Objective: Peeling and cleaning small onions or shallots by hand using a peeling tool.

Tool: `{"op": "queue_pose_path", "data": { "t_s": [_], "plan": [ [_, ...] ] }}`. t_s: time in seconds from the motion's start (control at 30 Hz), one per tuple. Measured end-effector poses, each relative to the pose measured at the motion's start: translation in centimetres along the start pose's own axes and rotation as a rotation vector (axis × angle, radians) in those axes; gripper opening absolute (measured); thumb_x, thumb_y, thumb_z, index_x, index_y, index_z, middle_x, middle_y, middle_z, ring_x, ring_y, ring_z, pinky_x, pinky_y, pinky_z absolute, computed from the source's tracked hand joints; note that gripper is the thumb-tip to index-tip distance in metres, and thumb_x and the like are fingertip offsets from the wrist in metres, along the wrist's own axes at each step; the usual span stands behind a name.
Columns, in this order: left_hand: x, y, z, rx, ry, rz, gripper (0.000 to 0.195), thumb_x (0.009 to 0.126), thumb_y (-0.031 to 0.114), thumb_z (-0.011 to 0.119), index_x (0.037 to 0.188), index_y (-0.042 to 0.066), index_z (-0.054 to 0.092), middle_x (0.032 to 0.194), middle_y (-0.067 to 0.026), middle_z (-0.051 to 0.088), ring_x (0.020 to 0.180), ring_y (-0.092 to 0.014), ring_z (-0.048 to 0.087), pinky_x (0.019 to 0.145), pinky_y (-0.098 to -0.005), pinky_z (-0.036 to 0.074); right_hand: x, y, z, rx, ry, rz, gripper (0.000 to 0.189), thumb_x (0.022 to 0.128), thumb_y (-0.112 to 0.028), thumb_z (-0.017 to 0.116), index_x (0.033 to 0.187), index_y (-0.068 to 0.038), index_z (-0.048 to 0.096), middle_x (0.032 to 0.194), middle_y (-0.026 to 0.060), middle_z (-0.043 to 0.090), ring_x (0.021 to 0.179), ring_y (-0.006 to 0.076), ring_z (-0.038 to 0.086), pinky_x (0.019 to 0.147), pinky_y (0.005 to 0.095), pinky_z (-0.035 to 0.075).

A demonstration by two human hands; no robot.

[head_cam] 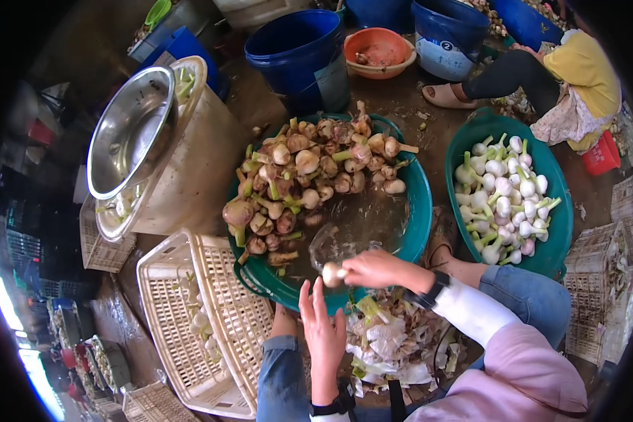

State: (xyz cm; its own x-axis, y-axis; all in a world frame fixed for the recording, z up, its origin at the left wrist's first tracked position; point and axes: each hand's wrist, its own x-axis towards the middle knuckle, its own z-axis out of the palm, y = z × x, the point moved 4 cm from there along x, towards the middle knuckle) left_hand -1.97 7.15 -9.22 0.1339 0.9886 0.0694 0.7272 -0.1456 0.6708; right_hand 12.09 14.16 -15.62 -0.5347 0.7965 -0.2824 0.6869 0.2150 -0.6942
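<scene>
Over the near rim of a green plastic tub (421, 211), my right hand (381, 269) grips a garlic bulb (331, 274) by its stem, the bulb pointing left. My left hand (322, 327) is raised just below it, fingers spread and holding nothing; whether a fingertip touches the bulb I cannot tell. Brown, unpeeled garlic bulbs (306, 161) with cut stems heap along the tub's far and left side. A clear plastic-like piece (324, 245) lies on its wet floor. Under my hands, between my legs, sits a pile of garlic skins and leaf scraps (393, 337).
To the right, another green tub (562, 174) holds white peeled garlic. A white plastic basket (242, 311) with some garlic stands at left, below a steel basin (132, 132) on a pale bin (200, 158). Blue buckets (300, 58) and an orange basin (377, 47) stand behind. A person (580, 79) sits upper right.
</scene>
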Motion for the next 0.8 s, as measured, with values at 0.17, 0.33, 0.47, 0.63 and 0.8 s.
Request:
{"op": "queue_pose_path", "data": {
  "t_s": [0.17,0.33,0.47,0.63,0.8],
  "plan": [
    [-1.2,1.8,0.2,-0.32,-0.044,0.044,0.052,0.075,0.001,0.061,0.124,0.006,0.043,0.114,-0.0167,0.047,0.103,-0.028,0.049,0.085,-0.0326,0.043,-5.6,-4.9,-1.2,0.738,0.101,-0.084,0.021,0.084,-0.022,0.059,0.094,-0.004,0.055,0.075,0.0035,0.059,0.067,0.0116,0.056,0.057,0.026,0.043],
    [-3.3,6.5,-1.4,-0.124,0.152,-0.052,0.056,0.07,0.003,0.068,0.122,0.007,0.047,0.092,-0.0119,0.049,0.077,-0.023,0.053,0.067,-0.0288,0.048,-8.6,-6.1,-0.8,0.914,0.268,-0.088,0.019,0.088,-0.018,0.054,0.092,0.0,0.057,0.078,0.0022,0.049,0.069,0.0102,0.047,0.059,0.0254,0.038],
    [-5.6,7.9,-1.6,0.038,0.229,0.037,0.057,0.071,0.006,0.069,0.124,0.008,0.046,0.096,-0.011,0.049,0.075,-0.021,0.056,0.06,-0.0298,0.049,-11.1,-8.1,-1.4,0.482,0.517,-0.177,0.016,0.081,-0.016,0.055,0.079,0.0,0.058,0.082,0.0137,0.051,0.068,0.0305,0.05,0.06,0.0328,0.041],
    [-6.7,8.2,-0.8,-1.124,-0.065,-0.206,0.052,0.084,0.007,0.056,0.131,0.001,0.035,0.106,-0.007,0.053,0.084,-0.012,0.056,0.067,-0.0248,0.049,-13.7,-8.7,-1.8,1.246,0.327,-0.19,0.019,0.087,-0.016,0.051,0.087,0.002,0.057,0.081,0.0005,0.044,0.073,0.0079,0.044,0.061,0.0242,0.036],
    [-7.2,8.0,-0.7,-0.673,0.037,-0.102,0.053,0.081,0.009,0.061,0.129,0.003,0.039,0.101,-0.0096,0.054,0.08,-0.016,0.056,0.064,-0.0273,0.048,-14.2,-8.1,-1.8,0.895,0.39,-0.263,0.022,0.088,-0.02,0.053,0.089,0.001,0.058,0.077,0.0027,0.049,0.07,0.0117,0.049,0.062,0.027,0.039]
  ]
}}
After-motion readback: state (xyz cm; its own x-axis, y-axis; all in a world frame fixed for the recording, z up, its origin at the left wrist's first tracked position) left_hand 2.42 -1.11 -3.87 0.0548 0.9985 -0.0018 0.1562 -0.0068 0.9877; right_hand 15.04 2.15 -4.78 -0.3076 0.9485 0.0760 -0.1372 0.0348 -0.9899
